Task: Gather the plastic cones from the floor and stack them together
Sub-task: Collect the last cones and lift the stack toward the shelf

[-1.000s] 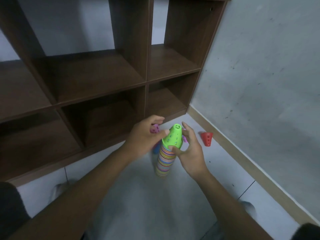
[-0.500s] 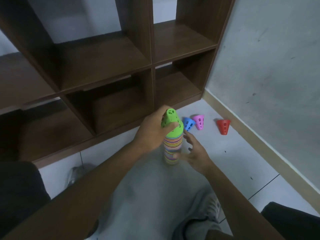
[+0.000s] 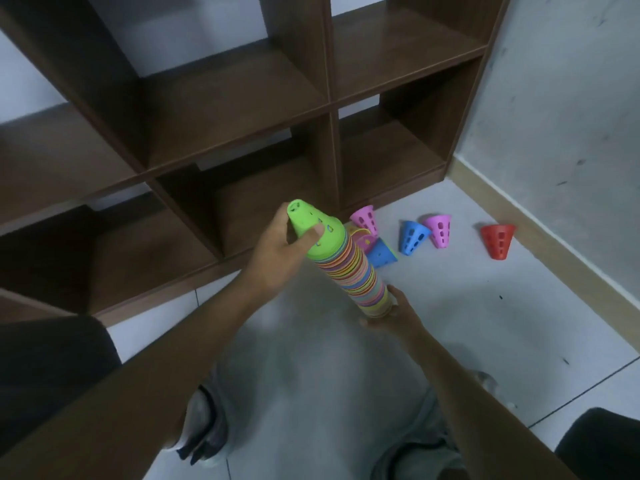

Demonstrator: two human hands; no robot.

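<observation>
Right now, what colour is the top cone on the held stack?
Bright green, above multicoloured cone rims; the head view, the only one, shows it clearly.

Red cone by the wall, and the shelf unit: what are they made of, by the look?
Red cone: looks like moulded plastic, matte to slightly glossy; even saturated colour and clean slots cut through a thin wall.

Shelf unit: seems to be laminated board in dark brown woodgrain, satin finish; flat panels with sharp square edges and a soft sheen. Solid wood or veneer cannot be ruled out.

You're in a plain indoor room corner: dark wood cubby shelf (image 3: 242, 109), pale tiled floor (image 3: 485, 323), scuffed grey wall (image 3: 568, 116), skirting board (image 3: 540, 233).
</observation>
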